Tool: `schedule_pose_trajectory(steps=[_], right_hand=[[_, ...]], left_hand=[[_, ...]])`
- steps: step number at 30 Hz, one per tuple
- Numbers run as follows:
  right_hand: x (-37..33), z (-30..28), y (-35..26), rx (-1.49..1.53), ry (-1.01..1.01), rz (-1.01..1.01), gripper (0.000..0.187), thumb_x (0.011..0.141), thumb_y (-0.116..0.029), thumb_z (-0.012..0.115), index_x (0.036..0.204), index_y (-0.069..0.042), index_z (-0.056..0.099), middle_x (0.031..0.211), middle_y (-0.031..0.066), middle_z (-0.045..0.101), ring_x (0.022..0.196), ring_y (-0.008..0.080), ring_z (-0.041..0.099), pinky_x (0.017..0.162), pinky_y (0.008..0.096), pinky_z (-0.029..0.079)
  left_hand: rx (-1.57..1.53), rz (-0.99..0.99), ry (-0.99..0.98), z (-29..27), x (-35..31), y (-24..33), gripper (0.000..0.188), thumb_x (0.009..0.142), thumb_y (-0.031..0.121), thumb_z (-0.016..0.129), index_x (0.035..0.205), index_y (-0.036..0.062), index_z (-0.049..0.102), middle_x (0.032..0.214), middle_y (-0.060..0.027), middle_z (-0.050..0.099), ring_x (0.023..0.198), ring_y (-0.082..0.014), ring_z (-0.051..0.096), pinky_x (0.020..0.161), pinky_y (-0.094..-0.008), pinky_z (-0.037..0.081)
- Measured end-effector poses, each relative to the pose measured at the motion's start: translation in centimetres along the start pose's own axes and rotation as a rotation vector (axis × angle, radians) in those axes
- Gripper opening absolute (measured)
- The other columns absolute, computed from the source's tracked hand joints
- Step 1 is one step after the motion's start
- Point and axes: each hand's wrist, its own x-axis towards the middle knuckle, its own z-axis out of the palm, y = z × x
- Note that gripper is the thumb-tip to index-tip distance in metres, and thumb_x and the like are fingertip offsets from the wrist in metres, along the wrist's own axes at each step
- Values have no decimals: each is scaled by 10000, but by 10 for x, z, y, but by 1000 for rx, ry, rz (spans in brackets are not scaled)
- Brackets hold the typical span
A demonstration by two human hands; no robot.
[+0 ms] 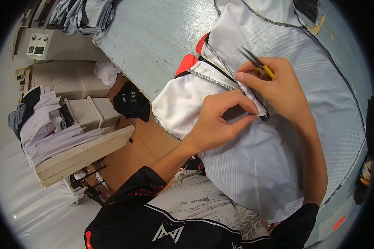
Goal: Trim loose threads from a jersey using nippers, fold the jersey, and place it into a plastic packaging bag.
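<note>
A white garment (278,157) with black-and-white overlocked seams and red-and-black trim lies inside out across the table, draping over its near edge. My left hand (222,118) pinches the dark-edged end of a narrow seamed strip (263,112) between thumb and forefinger. Just right of it, my right hand (282,85) is closed around yellow-handled thread snips (267,72), whose dark blades point up and left, away from the strip. The right thumb and forefinger rest close to the strip's edge; whether they also grip the cloth I cannot tell.
Folded garments (96,14) are stacked on the pale blue tabletop (149,37) at the far left. Beyond its left edge stand a wooden stand (87,155) piled with pale cloth, beige bins (84,112) and a dark cloth bundle (131,101). A red tag (339,223) lies near right.
</note>
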Motion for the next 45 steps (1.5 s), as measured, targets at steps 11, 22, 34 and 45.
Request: schedule_pose_trajectory(steps=[11,22,34,45], right_hand=[[8,-8,6,119,-21,13,265,960,-190,727,904,66,689,728,-20,608,687,55,496,610,274,435],[-6,-2,-12,223,-128,130,237,975,-224,729,927,8,715,752,-47,609,670,31,504,587,246,410],[-19,-17,-10,291,-92,302,270,985,-291,733,828,-78,680,693,-109,513,609,-6,393,535,223,270],[-21,-21,-7,415,-47,314,373,987,-334,723,707,-148,559,601,-127,404,516,-15,287,480,242,180]], left_hand=[[32,38,-47,0,3,-2,217,845,-141,746,1018,-33,671,980,-87,693,951,-161,679,874,-289,544],[-107,-367,342,-25,33,30,244,1010,232,714,933,16,631,763,-21,668,603,-81,646,522,-218,502],[-245,-87,267,-32,21,-1,140,1059,104,622,953,21,585,892,2,631,855,-49,622,747,-232,514],[-147,-28,212,-36,16,-3,119,970,-11,704,921,14,599,883,29,582,780,-35,520,679,-214,418]])
